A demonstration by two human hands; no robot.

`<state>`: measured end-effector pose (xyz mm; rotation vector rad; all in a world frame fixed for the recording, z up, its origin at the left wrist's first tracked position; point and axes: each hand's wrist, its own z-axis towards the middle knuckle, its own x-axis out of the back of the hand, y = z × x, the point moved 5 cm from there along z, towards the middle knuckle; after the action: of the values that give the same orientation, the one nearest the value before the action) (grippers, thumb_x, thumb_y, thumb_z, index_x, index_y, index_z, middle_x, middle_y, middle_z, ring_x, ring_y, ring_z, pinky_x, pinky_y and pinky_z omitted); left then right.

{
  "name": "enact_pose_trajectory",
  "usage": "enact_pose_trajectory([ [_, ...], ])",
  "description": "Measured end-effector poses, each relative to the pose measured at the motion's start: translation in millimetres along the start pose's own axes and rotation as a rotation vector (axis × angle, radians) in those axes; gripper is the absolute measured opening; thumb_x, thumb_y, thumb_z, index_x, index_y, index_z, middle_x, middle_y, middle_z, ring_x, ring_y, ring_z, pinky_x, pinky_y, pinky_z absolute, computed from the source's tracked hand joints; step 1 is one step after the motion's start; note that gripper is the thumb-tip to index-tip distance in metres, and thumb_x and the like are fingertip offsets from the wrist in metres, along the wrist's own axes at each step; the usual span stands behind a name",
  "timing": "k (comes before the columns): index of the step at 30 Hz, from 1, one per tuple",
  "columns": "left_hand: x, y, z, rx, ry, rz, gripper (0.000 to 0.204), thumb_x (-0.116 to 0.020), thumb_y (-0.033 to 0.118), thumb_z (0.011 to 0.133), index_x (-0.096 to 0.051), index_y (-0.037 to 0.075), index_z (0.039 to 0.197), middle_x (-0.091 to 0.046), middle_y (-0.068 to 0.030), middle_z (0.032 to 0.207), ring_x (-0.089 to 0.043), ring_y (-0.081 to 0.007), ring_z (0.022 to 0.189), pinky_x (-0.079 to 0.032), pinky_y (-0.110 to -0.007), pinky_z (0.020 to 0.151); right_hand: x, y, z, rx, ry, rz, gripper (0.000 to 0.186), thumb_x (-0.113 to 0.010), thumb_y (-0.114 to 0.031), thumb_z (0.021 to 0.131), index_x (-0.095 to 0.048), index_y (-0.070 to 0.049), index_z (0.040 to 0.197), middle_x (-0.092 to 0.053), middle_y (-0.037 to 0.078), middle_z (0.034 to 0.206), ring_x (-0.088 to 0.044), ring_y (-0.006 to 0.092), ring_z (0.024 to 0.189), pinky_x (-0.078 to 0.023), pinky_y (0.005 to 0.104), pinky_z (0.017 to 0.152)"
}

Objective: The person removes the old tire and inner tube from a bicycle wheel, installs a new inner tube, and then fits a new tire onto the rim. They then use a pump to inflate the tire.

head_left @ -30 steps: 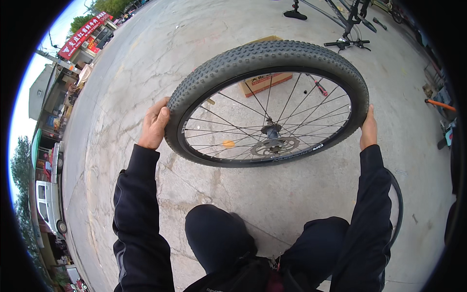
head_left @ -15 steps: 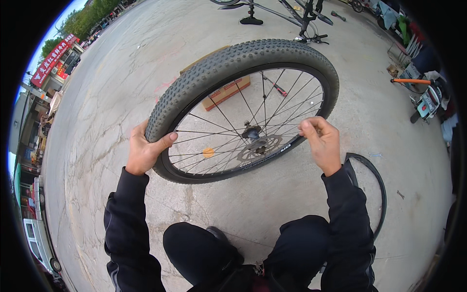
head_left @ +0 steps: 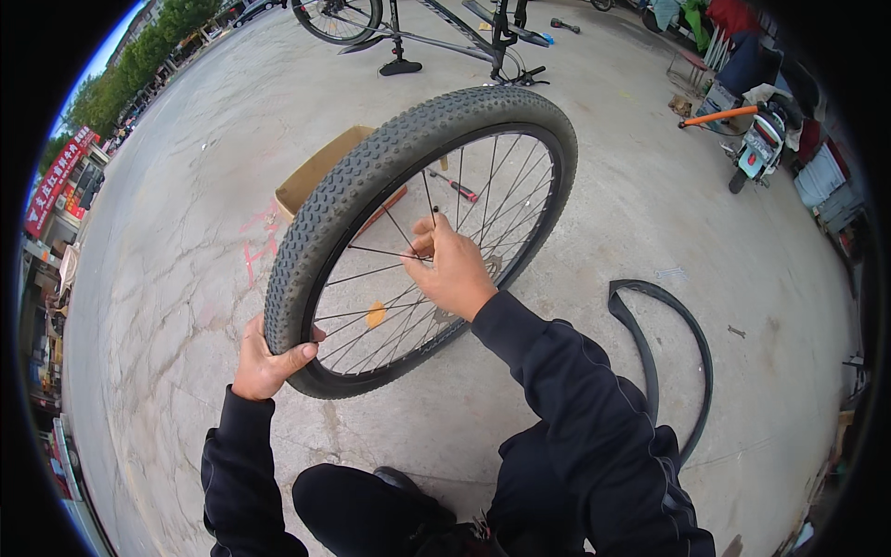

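A bicycle wheel (head_left: 548, 130) with a knobby black tyre and dark spokes is held up tilted in front of me. My left hand (head_left: 264, 360) grips its left side, thumb over the rim and fingers round the tyre. Across the spokes reaches my right hand (head_left: 455, 269), its fingers curled and thumb drawn in toward them. A tiny black tip shows at these fingers; whether they pinch it, a spoke or something else is hard to make out. The brake disc is partly hidden behind this hand.
Behind the wheel stand an open cardboard box (head_left: 325, 167) and a red-and-black hand tool (head_left: 464, 191). A black rubber loop (head_left: 701, 348) lies at right, near two wrenches (head_left: 670, 274). Farther off are an upside-down bicycle (head_left: 455, 28) and a parked scooter (head_left: 759, 148).
My right hand has moved left from beside the rim to over the spokes. The wheel has shifted left and tipped more upright, still in my left hand. The view has turned rightward.
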<state>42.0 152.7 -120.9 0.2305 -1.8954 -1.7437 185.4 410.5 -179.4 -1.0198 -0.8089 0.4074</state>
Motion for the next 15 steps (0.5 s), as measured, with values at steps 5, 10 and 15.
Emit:
enact_pose_trajectory([
  [5,-10.1,8.0,-5.7,-0.082,0.16,0.065,0.051,-0.087,0.023,0.084,-0.067,-0.006,0.121,-0.072,-0.0054,0.099,-0.067,-0.014,0.089,-0.053,-0.029,0.085,8.6,-7.0,3.0,-0.034,0.002,0.153,0.028,-0.069,-0.007,0.093,-0.054,0.001,0.115,-0.072,0.014,0.095,-0.075,0.0264,0.089,-0.058,0.0368,0.082],
  [10,-21.9,88.2,-14.0,-0.15,0.192,0.047,0.078,-0.095,0.041,0.081,-0.062,-0.007,0.132,-0.071,-0.0071,0.104,-0.066,-0.0141,0.09,-0.052,-0.029,0.085,45.9,-19.8,8.5,0.067,0.071,0.406,0.021,-0.068,-0.003,0.095,-0.052,0.002,0.109,-0.07,0.011,0.095,-0.071,0.0196,0.088,-0.058,0.0343,0.082],
  [15,-47.8,84.0,36.3,-0.061,0.274,0.197,0.084,-0.088,0.048,0.087,-0.057,-0.008,0.143,-0.072,-0.014,0.11,-0.065,-0.0174,0.097,-0.052,-0.03,0.09,43.3,5.3,15.1,-0.214,0.027,0.054,0.02,-0.067,0.002,0.097,-0.051,0.002,0.11,-0.069,0.011,0.102,-0.072,0.0152,0.097,-0.059,0.0296,0.088],
])
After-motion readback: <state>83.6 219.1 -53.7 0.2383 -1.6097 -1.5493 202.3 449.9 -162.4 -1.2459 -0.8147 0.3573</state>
